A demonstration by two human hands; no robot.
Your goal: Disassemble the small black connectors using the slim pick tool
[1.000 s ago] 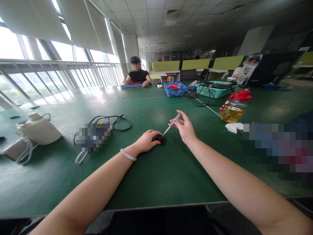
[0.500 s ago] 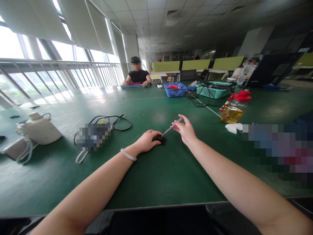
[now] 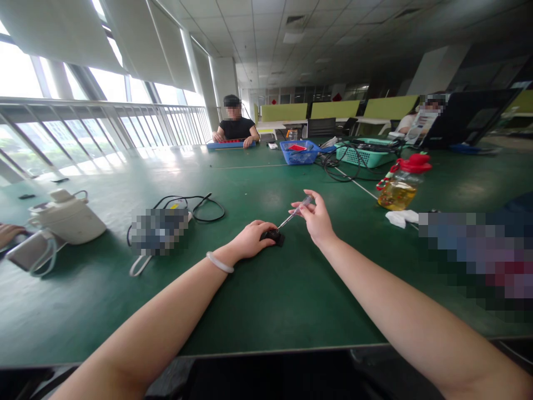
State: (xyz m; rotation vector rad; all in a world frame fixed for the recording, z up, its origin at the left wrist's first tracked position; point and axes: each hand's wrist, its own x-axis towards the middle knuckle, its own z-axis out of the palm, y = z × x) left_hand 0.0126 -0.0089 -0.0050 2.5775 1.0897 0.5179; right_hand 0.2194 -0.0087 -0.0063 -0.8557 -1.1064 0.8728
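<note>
On the green tabletop (image 3: 291,311), a small black part (image 3: 273,237) lies in front of me; its exact kind does not show. My left hand (image 3: 252,239), with a pale bangle at the wrist, is closed around the part's left side and presses it to the table. My right hand (image 3: 315,218) grips the clear handle of a screwdriver (image 3: 296,210). The screwdriver slants down to the left, and its tip meets the top of the black part. The fingers hide some of the handle and of the part.
A white jug-shaped container (image 3: 69,218) and a blurred-out device with a black cable (image 3: 212,211) are at left. A drink bottle with a red lid (image 3: 400,186) stands right. Farther back are a blue basket (image 3: 298,156), a green basket (image 3: 364,155) and a seated person (image 3: 236,128).
My right hand's fingers have shifted on the screwdriver's handle; its tip stays on the black part. At the far left edge, another person's hand has come into view.
</note>
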